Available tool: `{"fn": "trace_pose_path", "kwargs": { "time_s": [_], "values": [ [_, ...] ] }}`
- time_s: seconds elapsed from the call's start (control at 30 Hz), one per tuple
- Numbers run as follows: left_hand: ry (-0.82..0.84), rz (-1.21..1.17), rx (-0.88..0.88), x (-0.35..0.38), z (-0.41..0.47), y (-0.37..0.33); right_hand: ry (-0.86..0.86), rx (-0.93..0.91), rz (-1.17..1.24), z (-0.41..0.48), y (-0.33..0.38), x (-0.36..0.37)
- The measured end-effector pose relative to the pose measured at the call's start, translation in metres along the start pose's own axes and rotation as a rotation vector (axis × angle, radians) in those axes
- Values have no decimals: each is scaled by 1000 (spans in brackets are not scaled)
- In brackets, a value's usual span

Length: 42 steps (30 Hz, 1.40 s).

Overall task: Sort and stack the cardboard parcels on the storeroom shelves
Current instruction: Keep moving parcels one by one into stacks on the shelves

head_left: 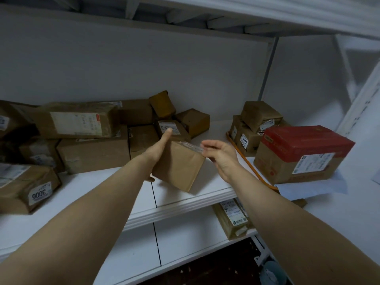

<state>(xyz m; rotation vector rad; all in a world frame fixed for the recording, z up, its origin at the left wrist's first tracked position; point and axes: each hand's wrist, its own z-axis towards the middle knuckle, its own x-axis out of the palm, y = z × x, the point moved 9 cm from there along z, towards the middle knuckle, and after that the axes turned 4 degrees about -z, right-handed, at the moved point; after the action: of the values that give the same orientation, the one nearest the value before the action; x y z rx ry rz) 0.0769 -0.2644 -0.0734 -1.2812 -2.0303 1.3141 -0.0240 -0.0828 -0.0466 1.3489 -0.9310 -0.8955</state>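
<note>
Here, a small brown box (178, 167) is sitting tilted over the front of the white shelf (197, 194), between the two hands. The left hand (159, 150) is lying flat against its side at nine o'clock, thumb underneath. The right hand (221, 156) is hanging open at three o'clock, fingers just by the top corner. More boxes are piling up behind at eleven o'clock.

orange strap (249, 164) on shelf; white paper sheet (312, 187) alongside

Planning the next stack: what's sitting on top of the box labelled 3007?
A crumpled brown parcel sits tilted on the 3007 box, its label facing down-right. The red-topped box hides the 3007 box's right side.
</note>
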Motion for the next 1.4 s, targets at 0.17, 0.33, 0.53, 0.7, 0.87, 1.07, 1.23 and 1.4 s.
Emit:
{"fn": "trace_pose_path", "kwargs": {
  "time_s": [0.17,0.33,0.53,0.7,0.87,1.07,1.23,1.4],
  "values": [
    [100,-48,-110,0,-7,21,1,52,65,-7,-8,6],
    [143,-249,18,13,-17,20,22,362,50,-28,-37,8],
    [309,-313,142,45,-38,4,172,459,196,-41,-52,4],
    [428,-118,151,70,-37,10,109,387,131,-50,-58,-29],
    [508,15,200,108,-37,11,52,315,214,-69,-58,-66],
    [698,167,118,167,-56,30,-153,361,246,-120,-70,-134],
    [748,96,66,205,-82,65,-157,423,313,-171,-97,-163],
    [716,60,-18,216,-100,118,-156,490,373,-186,-127,-176]
  ]
}}
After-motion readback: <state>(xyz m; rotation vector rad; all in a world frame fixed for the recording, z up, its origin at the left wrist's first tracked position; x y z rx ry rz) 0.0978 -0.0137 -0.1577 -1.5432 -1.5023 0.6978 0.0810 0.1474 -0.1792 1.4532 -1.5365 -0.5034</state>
